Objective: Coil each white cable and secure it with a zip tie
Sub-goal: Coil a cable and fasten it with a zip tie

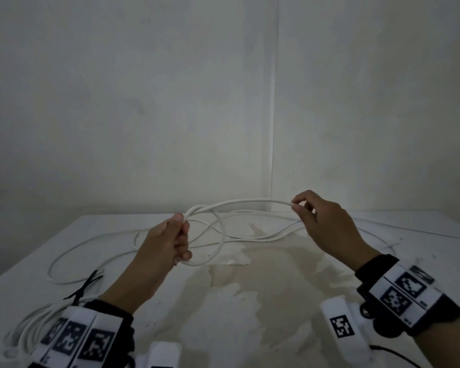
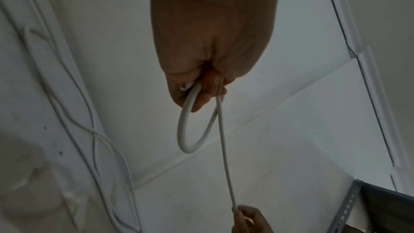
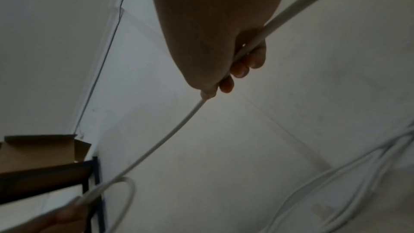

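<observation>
Showing only overhead, black zip ties (image 1: 84, 286), wrist views only cable (image 2: 225, 157)

Both hands raised above the table (image 1: 250, 301), forearms reaching forward, marker bands on both wrists. Left hand (image 1: 168, 240): fingers curled, thumb on top, gripping a loop of the cable (image 1: 239, 202) left of table centre. Right hand (image 1: 327, 224): palm turned down, thumb and forefinger pinching the same cable, other fingers loosely bent, right of table centre. Hands well apart, at about the same height
</observation>
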`<state>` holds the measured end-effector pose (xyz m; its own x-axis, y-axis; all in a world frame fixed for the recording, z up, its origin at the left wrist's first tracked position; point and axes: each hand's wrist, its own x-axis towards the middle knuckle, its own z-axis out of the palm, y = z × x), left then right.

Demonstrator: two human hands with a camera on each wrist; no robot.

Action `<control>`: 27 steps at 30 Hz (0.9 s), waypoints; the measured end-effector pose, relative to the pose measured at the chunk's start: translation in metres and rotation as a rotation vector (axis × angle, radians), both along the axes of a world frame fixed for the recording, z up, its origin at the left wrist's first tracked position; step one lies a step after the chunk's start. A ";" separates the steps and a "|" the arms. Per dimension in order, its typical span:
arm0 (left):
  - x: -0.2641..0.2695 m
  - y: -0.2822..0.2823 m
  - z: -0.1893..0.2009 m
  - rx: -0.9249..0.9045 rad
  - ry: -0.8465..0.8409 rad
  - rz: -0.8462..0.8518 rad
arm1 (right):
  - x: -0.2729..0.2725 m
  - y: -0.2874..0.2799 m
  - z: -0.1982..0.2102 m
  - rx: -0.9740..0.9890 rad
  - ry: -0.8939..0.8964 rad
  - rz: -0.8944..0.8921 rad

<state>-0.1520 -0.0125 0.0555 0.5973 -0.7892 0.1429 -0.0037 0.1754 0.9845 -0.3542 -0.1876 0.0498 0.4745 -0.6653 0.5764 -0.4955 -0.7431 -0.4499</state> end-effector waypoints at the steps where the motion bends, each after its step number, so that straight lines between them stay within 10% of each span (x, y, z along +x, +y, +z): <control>1: 0.005 0.002 0.000 -0.011 0.011 0.018 | -0.003 -0.005 -0.002 -0.033 0.060 -0.061; 13: 0.018 -0.003 -0.004 -0.007 -0.076 0.103 | 0.041 0.025 -0.030 -0.689 0.414 0.038; 27: -0.016 -0.015 -0.014 0.059 -0.413 0.122 | 0.071 0.074 -0.027 -0.836 0.174 0.480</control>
